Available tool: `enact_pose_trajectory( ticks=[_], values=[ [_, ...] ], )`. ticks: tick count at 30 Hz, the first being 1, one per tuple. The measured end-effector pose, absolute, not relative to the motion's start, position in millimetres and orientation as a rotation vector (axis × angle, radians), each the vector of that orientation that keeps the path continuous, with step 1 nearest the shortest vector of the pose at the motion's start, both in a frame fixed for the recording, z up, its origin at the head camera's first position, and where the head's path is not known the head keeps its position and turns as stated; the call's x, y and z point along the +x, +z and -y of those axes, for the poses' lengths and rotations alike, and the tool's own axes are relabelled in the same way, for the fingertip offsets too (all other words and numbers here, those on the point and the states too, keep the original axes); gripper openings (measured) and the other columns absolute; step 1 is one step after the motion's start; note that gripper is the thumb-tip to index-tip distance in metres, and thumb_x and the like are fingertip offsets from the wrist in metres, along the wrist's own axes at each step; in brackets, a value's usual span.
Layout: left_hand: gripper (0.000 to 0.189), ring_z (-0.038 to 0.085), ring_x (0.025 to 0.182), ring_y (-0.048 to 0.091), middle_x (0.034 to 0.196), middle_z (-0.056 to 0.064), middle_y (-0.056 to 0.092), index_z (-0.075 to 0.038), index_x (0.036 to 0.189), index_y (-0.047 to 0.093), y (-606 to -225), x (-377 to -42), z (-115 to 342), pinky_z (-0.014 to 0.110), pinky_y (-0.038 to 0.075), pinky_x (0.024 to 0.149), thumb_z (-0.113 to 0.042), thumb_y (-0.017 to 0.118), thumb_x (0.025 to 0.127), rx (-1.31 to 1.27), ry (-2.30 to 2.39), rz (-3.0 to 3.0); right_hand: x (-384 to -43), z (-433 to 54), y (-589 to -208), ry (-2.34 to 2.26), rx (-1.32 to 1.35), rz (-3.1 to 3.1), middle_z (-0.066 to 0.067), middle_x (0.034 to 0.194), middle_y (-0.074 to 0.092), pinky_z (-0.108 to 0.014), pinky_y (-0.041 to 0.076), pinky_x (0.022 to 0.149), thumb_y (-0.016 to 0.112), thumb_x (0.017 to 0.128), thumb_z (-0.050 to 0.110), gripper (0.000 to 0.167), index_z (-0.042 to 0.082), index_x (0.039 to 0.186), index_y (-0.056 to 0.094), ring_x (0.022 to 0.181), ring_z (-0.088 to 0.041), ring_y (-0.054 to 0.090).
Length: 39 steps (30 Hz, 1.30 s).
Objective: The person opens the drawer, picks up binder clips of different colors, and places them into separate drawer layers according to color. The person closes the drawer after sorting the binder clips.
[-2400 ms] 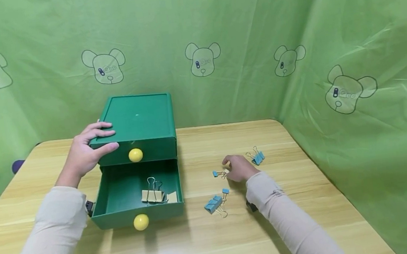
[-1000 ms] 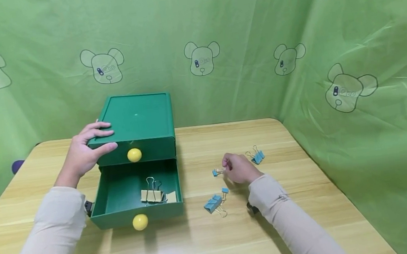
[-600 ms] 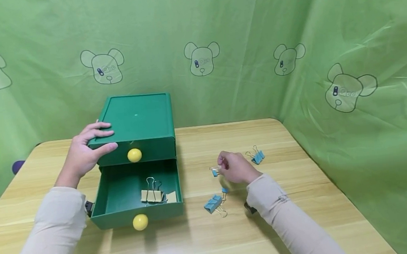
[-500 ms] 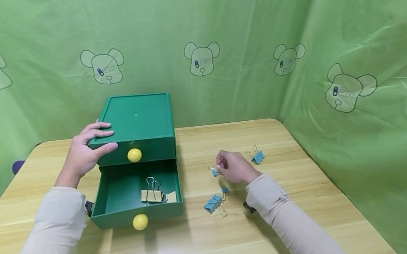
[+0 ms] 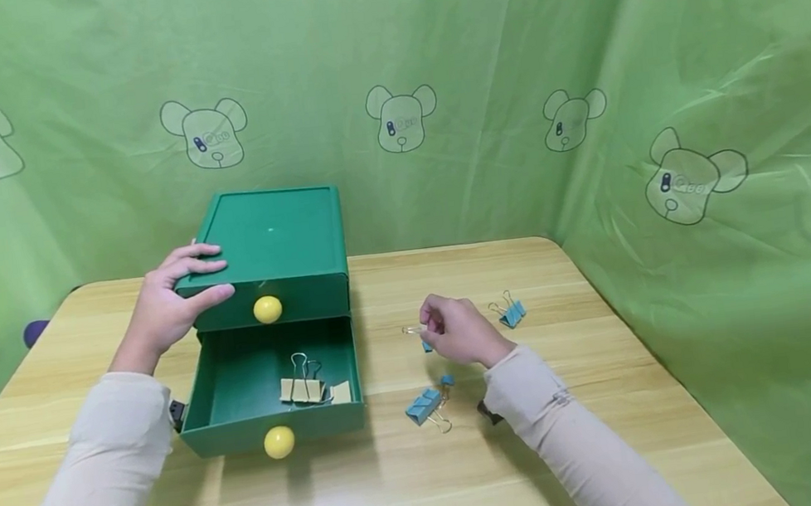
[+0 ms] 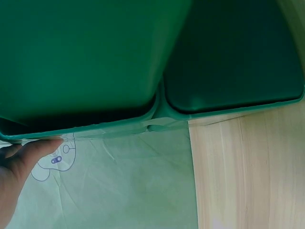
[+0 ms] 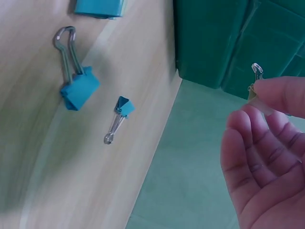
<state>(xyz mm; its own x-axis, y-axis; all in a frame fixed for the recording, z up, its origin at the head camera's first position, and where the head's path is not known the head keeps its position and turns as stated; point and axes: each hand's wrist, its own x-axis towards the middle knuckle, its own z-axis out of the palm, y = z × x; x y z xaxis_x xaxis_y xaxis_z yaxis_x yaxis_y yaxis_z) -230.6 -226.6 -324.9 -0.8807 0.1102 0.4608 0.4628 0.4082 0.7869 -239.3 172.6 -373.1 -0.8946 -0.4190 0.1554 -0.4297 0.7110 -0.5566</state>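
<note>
My left hand point(image 5: 167, 305) rests on the front left corner of the green drawer unit point(image 5: 283, 229), fingers stretched over its top and the thumb along the front edge. In the left wrist view its thumb point(image 6: 43, 148) shows beside the unit's rim. My right hand point(image 5: 459, 330) pinches a small beige binder clip point(image 7: 252, 92) between thumb and index finger, one wire handle sticking out. Beneath that hand a small blue binder clip point(image 5: 427, 346) lies on the table, partly hidden. The lower drawer point(image 5: 246, 434) is pulled out and holds beige binder clips point(image 5: 303, 390).
Nearer on the wooden table point(image 5: 373, 499) lie a large blue clip point(image 5: 423, 405) and a small blue clip point(image 5: 447, 381). Another blue clip point(image 5: 512, 314) stands right of my right hand. The upper drawer, with its yellow knob point(image 5: 267, 309), is closed. Green curtains point(image 5: 489, 193) enclose the table.
My right hand has picked the small beige clip from beside the small blue one and moved a little left and up with it. The left hand has stayed in place.
</note>
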Motion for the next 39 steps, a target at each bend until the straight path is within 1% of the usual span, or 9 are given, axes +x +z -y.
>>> enact_pose_trajectory(
  ticks=[5, 11, 23, 35, 39],
  values=[
    [0.040, 0.025, 0.143, 0.024, 0.138, 0.008, 0.051, 0.004, 0.119, 0.064, -324.4, -230.3, 226.7, 0.052, 0.018, 0.114, -0.010, 0.076, 0.084, -0.501, -1.461, 2.334, -237.1, -166.4, -368.1, 0.974, 0.734, 2.871, 0.001, 0.074, 0.057, -0.027, 0.049, 0.060, 0.070, 0.086, 0.004, 0.013, 0.007, 0.088, 0.057, 0.064, -0.012, 0.054],
    [0.040, 0.025, 0.143, 0.024, 0.139, 0.009, 0.050, 0.003, 0.120, 0.064, -324.6, -230.1, 226.4, 0.053, 0.020, 0.113, -0.011, 0.075, 0.084, -0.493, -1.457, 2.346, -231.2, -158.5, -360.7, 0.976, 0.793, 2.842, 0.002, 0.074, 0.058, -0.026, 0.050, 0.061, 0.068, 0.086, 0.004, 0.011, 0.007, 0.088, 0.058, 0.064, -0.012, 0.055],
    [0.040, 0.025, 0.143, 0.023, 0.139, 0.009, 0.049, 0.003, 0.120, 0.064, -325.1, -231.1, 226.9, 0.055, 0.020, 0.113, -0.011, 0.075, 0.084, -0.493, -1.464, 2.343, -220.7, -142.0, -342.7, 0.954, 0.879, 2.784, 0.003, 0.072, 0.056, -0.026, 0.047, 0.057, 0.067, 0.088, 0.006, 0.011, 0.009, 0.087, 0.057, 0.061, -0.011, 0.052],
    [0.040, 0.026, 0.143, 0.024, 0.138, 0.008, 0.050, 0.003, 0.119, 0.064, -327.0, -232.6, 227.7, 0.053, 0.018, 0.114, -0.009, 0.076, 0.083, -0.492, -1.467, 2.334, -214.4, -131.4, -333.1, 0.971, 0.937, 2.754, 0.002, 0.074, 0.058, -0.026, 0.049, 0.060, 0.067, 0.089, 0.007, 0.010, 0.008, 0.088, 0.057, 0.065, -0.011, 0.054],
    [0.040, 0.025, 0.143, 0.024, 0.139, 0.008, 0.050, 0.003, 0.120, 0.064, -326.5, -232.8, 228.0, 0.054, 0.020, 0.113, -0.009, 0.076, 0.083, -0.487, -1.466, 2.340, -212.9, -127.8, -329.6, 0.972, 0.973, 2.728, 0.002, 0.074, 0.058, -0.026, 0.049, 0.060, 0.067, 0.088, 0.006, 0.010, 0.007, 0.088, 0.057, 0.065, -0.011, 0.054]
  ],
)
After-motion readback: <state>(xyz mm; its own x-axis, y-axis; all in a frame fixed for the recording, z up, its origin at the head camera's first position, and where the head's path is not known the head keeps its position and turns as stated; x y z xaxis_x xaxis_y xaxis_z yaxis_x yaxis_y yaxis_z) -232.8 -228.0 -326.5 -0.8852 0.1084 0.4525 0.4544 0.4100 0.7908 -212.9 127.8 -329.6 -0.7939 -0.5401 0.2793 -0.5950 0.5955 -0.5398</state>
